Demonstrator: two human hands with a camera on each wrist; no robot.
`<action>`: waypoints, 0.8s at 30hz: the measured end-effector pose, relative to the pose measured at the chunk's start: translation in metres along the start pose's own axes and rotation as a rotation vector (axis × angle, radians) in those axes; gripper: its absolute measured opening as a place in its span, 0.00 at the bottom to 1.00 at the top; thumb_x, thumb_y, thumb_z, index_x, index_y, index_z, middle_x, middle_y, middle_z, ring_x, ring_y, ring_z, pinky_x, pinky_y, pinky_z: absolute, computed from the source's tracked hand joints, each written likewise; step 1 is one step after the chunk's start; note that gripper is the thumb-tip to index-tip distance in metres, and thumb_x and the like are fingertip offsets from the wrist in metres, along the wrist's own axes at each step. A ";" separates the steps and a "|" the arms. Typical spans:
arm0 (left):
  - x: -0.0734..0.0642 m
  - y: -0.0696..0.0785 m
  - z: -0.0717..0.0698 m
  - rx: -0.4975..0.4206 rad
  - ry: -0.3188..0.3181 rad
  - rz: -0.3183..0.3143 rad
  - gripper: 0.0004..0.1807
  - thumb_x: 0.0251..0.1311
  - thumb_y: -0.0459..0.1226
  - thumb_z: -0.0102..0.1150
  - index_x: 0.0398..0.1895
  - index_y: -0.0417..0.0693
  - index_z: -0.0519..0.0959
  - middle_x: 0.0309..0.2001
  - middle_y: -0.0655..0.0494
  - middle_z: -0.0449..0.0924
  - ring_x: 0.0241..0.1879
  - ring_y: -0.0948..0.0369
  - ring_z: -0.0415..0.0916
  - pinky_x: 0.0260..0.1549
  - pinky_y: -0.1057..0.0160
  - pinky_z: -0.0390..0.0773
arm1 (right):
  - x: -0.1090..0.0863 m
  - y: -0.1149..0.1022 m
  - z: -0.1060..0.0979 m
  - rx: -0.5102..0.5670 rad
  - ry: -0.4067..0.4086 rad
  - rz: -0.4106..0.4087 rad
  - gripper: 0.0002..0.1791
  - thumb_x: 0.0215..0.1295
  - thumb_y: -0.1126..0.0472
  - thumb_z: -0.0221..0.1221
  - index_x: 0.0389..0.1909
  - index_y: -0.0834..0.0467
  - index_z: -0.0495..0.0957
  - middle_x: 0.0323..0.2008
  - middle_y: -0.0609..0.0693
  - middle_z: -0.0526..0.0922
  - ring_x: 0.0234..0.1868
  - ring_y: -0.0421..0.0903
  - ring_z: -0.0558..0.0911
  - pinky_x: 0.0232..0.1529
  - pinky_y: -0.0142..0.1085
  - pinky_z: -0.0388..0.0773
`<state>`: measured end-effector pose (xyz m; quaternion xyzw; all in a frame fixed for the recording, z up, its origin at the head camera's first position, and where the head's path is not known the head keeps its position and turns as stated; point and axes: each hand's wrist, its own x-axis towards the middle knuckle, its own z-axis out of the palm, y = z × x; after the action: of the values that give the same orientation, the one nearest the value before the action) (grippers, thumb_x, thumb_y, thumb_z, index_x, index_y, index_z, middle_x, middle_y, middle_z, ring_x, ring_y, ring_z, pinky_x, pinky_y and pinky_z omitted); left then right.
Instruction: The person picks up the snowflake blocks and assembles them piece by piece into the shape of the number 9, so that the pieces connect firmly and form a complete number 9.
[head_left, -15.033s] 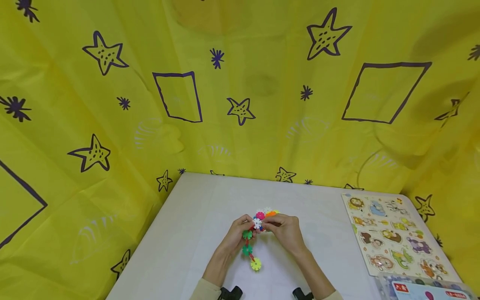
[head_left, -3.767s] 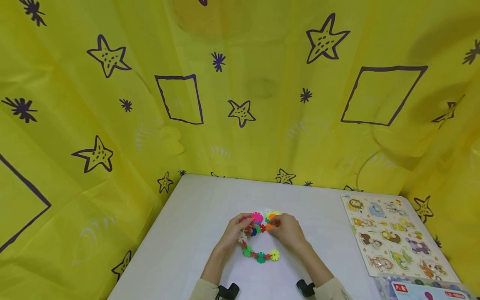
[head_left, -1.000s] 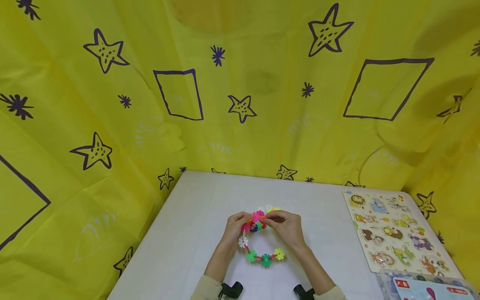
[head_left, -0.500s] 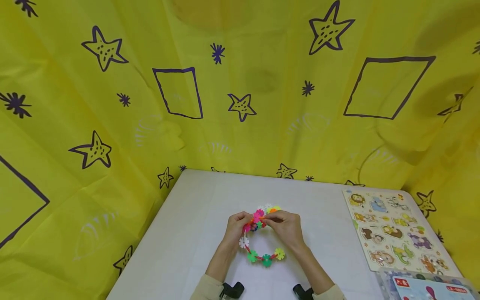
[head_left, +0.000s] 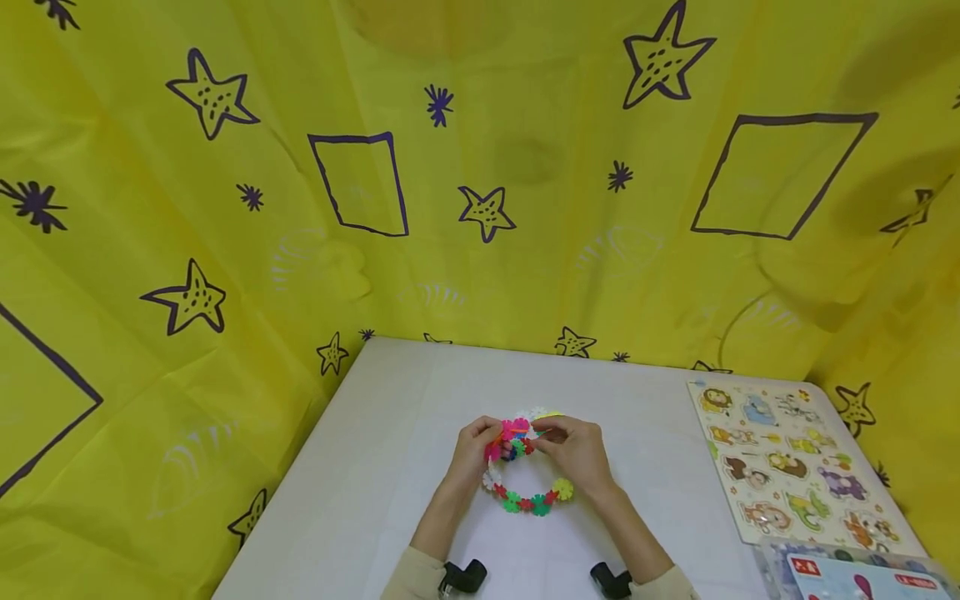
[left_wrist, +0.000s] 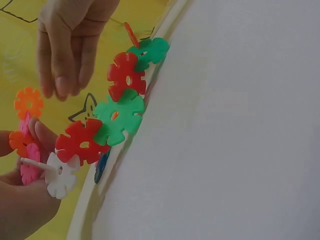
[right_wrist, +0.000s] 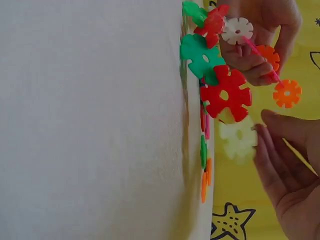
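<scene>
A chain of notched plastic snowflake discs [head_left: 540, 504] in red, green, white, pink and orange curves in a near ring, with a yellow disc [head_left: 562, 489] at its near end. My left hand [head_left: 471, 454] pinches it near the pink and orange discs [left_wrist: 30, 162]. Past the fingers, another orange disc [left_wrist: 28, 103] sticks out at that end. Close by on the right is my right hand [head_left: 573, 450], its thumb and fingers [right_wrist: 270, 170] apart with nothing seen between them. The left wrist view shows those fingers loosely bent above the orange disc.
Behind the hands, more joined discs [head_left: 537, 413] lie on the white table [head_left: 360, 467]. An animal picture board [head_left: 795, 467] lies at the right, and a clear box with a printed label [head_left: 862, 575] sits at the near right corner. Yellow cloth [head_left: 525, 275] hangs behind.
Fifteen seconds ago both hands were at a white disc; pink and orange discs now extend beyond it. Since half a second ago, my right fingers have let go of an orange disc; the chain's near end has risen.
</scene>
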<state>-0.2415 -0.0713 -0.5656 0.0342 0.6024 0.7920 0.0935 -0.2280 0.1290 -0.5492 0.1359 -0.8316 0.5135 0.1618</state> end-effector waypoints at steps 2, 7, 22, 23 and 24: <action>0.001 0.001 -0.001 -0.001 -0.001 -0.001 0.09 0.77 0.34 0.51 0.43 0.35 0.77 0.32 0.54 0.77 0.31 0.61 0.78 0.36 0.69 0.81 | 0.002 0.001 -0.003 -0.094 -0.029 0.080 0.13 0.52 0.70 0.78 0.39 0.60 0.90 0.35 0.53 0.90 0.32 0.43 0.87 0.35 0.31 0.83; 0.000 0.003 -0.003 0.035 -0.023 -0.005 0.15 0.78 0.38 0.53 0.52 0.31 0.77 0.35 0.54 0.77 0.32 0.62 0.75 0.36 0.70 0.79 | 0.006 0.005 -0.009 -0.306 -0.172 0.205 0.13 0.55 0.65 0.77 0.42 0.58 0.90 0.35 0.49 0.86 0.34 0.44 0.80 0.37 0.39 0.80; 0.000 -0.004 -0.005 0.242 -0.055 -0.025 0.22 0.69 0.49 0.67 0.49 0.37 0.83 0.40 0.50 0.79 0.40 0.58 0.74 0.38 0.65 0.77 | 0.009 0.012 -0.008 -0.406 -0.277 0.220 0.09 0.55 0.66 0.77 0.37 0.60 0.90 0.33 0.49 0.81 0.37 0.47 0.79 0.42 0.45 0.82; 0.000 -0.004 -0.005 0.235 -0.057 -0.027 0.22 0.69 0.49 0.67 0.49 0.38 0.83 0.41 0.47 0.80 0.41 0.58 0.75 0.39 0.65 0.78 | 0.010 0.012 -0.008 -0.408 -0.277 0.221 0.09 0.55 0.66 0.77 0.37 0.60 0.90 0.33 0.50 0.81 0.37 0.47 0.80 0.43 0.46 0.82; 0.000 -0.004 -0.005 0.228 -0.056 -0.027 0.21 0.69 0.49 0.68 0.48 0.39 0.83 0.43 0.43 0.81 0.41 0.58 0.75 0.39 0.65 0.78 | 0.010 0.012 -0.008 -0.411 -0.278 0.221 0.10 0.55 0.65 0.77 0.37 0.60 0.90 0.34 0.50 0.81 0.37 0.48 0.80 0.43 0.46 0.83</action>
<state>-0.2418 -0.0751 -0.5705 0.0586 0.6862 0.7156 0.1166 -0.2407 0.1411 -0.5512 0.0778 -0.9424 0.3251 0.0133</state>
